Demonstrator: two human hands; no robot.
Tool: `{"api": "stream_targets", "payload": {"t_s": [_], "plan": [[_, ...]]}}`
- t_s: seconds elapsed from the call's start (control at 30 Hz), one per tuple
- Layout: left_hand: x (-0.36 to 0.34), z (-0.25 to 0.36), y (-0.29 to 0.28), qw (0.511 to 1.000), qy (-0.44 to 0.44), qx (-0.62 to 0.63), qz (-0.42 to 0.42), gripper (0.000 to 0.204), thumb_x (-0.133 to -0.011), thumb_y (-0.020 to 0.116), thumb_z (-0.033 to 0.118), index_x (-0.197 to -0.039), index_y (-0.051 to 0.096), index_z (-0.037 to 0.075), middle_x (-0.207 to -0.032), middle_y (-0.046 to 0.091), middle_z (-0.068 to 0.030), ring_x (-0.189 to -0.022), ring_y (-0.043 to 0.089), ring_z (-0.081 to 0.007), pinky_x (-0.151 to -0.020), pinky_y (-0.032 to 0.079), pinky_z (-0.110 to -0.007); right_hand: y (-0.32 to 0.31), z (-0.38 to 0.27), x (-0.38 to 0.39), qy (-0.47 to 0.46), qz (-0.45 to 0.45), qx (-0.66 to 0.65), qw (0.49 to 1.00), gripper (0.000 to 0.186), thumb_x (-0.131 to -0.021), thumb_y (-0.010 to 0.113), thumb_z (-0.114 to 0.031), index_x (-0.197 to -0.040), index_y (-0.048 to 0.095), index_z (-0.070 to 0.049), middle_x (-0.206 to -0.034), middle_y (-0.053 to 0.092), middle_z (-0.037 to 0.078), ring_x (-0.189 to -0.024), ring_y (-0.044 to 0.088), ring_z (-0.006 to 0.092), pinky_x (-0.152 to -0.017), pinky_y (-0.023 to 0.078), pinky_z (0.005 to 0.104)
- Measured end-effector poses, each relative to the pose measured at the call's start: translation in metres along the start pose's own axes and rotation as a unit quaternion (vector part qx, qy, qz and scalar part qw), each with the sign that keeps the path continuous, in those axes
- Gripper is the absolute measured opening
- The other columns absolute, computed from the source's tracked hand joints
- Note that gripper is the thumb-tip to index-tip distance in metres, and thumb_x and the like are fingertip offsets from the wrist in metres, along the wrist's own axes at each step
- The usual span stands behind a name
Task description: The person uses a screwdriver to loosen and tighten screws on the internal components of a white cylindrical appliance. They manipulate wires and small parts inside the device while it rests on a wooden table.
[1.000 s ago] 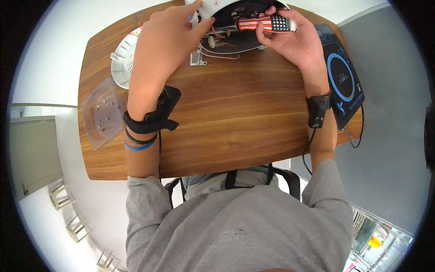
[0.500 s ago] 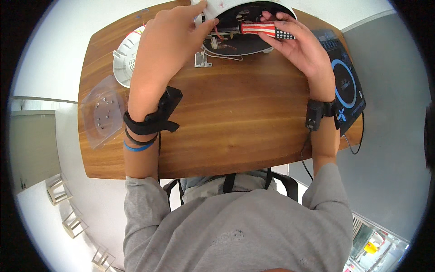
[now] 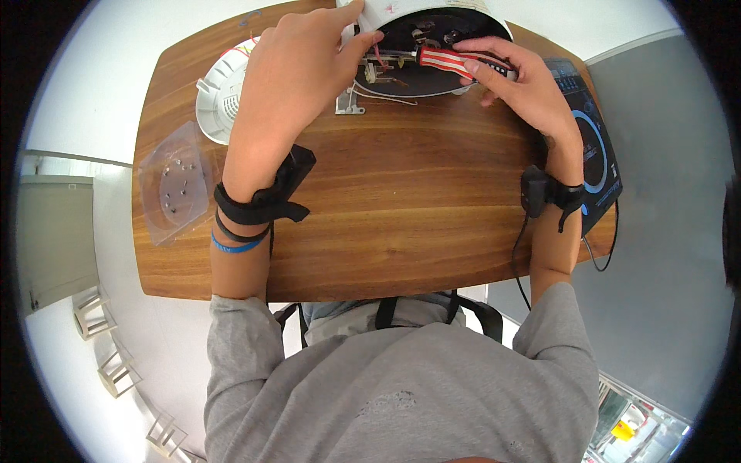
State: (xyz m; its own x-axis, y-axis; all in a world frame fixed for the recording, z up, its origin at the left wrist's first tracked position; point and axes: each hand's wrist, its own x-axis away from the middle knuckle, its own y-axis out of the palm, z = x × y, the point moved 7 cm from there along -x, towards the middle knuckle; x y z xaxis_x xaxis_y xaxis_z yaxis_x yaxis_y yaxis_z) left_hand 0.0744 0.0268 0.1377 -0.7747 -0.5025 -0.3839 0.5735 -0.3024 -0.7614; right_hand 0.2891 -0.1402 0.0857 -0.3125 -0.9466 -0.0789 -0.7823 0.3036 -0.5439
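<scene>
A white rounded appliance housing (image 3: pixel 378 9) lies at the far edge of the table, its dark open inside (image 3: pixel 401 81) showing metal parts and wires. My left hand (image 3: pixel 297 73) grips the housing's left edge, thumb toward the opening and fingers over the shell; part of the grip is hidden. My right hand (image 3: pixel 536 85) is closed round the handle of a screwdriver (image 3: pixel 442 59) striped red and white. Its shaft points left into the housing, nearly level. The tip lies among the wires near my left thumb, and I cannot tell what it touches.
A small metal bracket (image 3: pixel 350 103) sits by the housing on a wooden table (image 3: pixel 394 201). On the left are a white vented plastic cover (image 3: pixel 210 108) and a clear plastic sheet or bag (image 3: pixel 166 220) with several small screws. A black induction cooktop (image 3: pixel 604 166) stands at the right edge.
My right hand has shifted slightly right and its fingers have turned round the screwdriver handle. The handle's right end tilts lower. My left hand keeps its hold on the housing.
</scene>
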Motion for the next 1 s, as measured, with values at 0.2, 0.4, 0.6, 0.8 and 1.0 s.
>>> {"api": "stream_targets", "payload": {"t_s": [0.2, 0.4, 0.6, 0.8, 1.0], "plan": [[-0.002, 0.004, 0.000, 1.000, -0.010, -0.010, -0.009, 0.039, -0.104, 0.078, 0.018, -0.138, 0.076, -0.001, -0.078, 0.072, -0.0259, -0.066, 0.073, -0.0380, -0.064, 0.054, -0.047, 0.004, -0.009, 0.001, -0.023, 0.009, 0.087, 0.996, 0.033, -0.110, 0.079, -0.020, -0.140, 0.075, -0.008, -0.119, 0.080, 0.001, -0.101, 0.072, 0.0096, -0.079, 0.060, 0.0262], [-0.002, 0.003, 0.001, 1.000, -0.011, -0.016, -0.015, 0.037, -0.104, 0.078, 0.018, -0.135, 0.077, -0.001, -0.077, 0.072, -0.0260, -0.066, 0.073, -0.0388, -0.064, 0.055, -0.047, 0.018, -0.046, 0.008, -0.222, 0.058, 0.309, 0.923, 0.046, -0.095, 0.084, -0.004, -0.139, 0.075, -0.010, -0.123, 0.071, 0.009, -0.108, 0.072, 0.0302, -0.090, 0.059, 0.0384], [-0.003, 0.004, 0.003, 0.999, -0.009, -0.033, -0.021, 0.037, -0.104, 0.078, 0.019, -0.134, 0.077, -0.002, -0.076, 0.072, -0.0259, -0.065, 0.074, -0.0383, -0.064, 0.055, -0.047, 0.037, -0.062, 0.018, -0.188, 0.038, 0.366, 0.911, 0.052, -0.094, 0.080, -0.002, -0.144, 0.072, -0.014, -0.125, 0.067, 0.012, -0.113, 0.070, 0.0389, -0.094, 0.060, 0.0444], [-0.001, 0.000, 0.003, 1.000, -0.021, 0.002, -0.021, 0.037, -0.104, 0.078, 0.019, -0.135, 0.077, -0.003, -0.076, 0.073, -0.0258, -0.064, 0.073, -0.0375, -0.063, 0.056, -0.046, 0.036, -0.050, 0.017, -0.201, 0.055, 0.297, 0.932, 0.046, -0.099, 0.079, -0.008, -0.144, 0.071, -0.014, -0.127, 0.073, 0.014, -0.111, 0.074, 0.0399, -0.093, 0.062, 0.0444], [-0.003, 0.000, 0.000, 0.999, -0.005, -0.046, -0.011, 0.039, -0.106, 0.075, 0.019, -0.139, 0.076, -0.001, -0.082, 0.075, -0.0254, -0.073, 0.076, -0.0390, -0.070, 0.059, -0.049, 0.008, -0.063, 0.021, -0.184, 0.089, 0.329, 0.922, 0.032, -0.099, 0.081, -0.017, -0.130, 0.079, -0.017, -0.119, 0.079, 0.011, -0.108, 0.076, 0.0383, -0.087, 0.064, 0.0432]]}}
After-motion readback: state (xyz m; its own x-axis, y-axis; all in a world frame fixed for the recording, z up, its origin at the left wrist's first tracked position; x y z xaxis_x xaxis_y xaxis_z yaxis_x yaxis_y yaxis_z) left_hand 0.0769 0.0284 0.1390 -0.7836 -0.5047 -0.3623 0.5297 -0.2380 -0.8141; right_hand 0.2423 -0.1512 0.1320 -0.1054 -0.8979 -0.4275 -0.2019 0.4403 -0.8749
